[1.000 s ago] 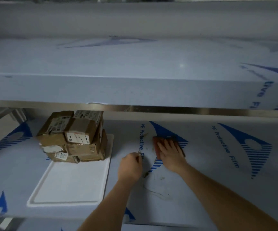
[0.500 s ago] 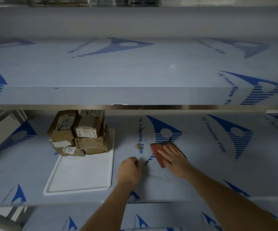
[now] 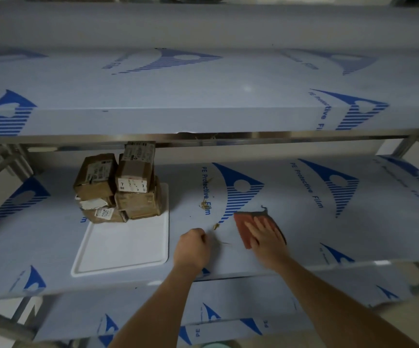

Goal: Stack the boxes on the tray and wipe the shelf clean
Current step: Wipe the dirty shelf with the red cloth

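Far left on the middle shelf (image 3: 40,237), film-covered with blue logos, your white tray (image 3: 125,247) lies flat near the front edge. The cardboard boxes (image 3: 118,183) are stacked at the tray's back-left corner, two layers, labels facing you; the lower left ones overhang the tray rim onto the shelf, and the top right box reaches up to the steel edge of the upper shelf (image 3: 203,96). The rest of the tray is bare white. Just right of the tray, your left hand (image 3: 192,248) rests on the shelf, fingers curled into a fist; cannot tell if anything is pinched inside, a thin sliver shows at the knuckles. Small brownish scraps (image 3: 216,226) lie on the film between your two hands, another bit further back by the printed text. Right of that, your right hand (image 3: 266,237) lies flat with fingers straight and spread, pressing on the reddish cloth (image 3: 243,228); the cloth has a darker edge on its right and back side, sitting over the blue logo's tip. A lower shelf (image 3: 228,310) shows below your forearms.
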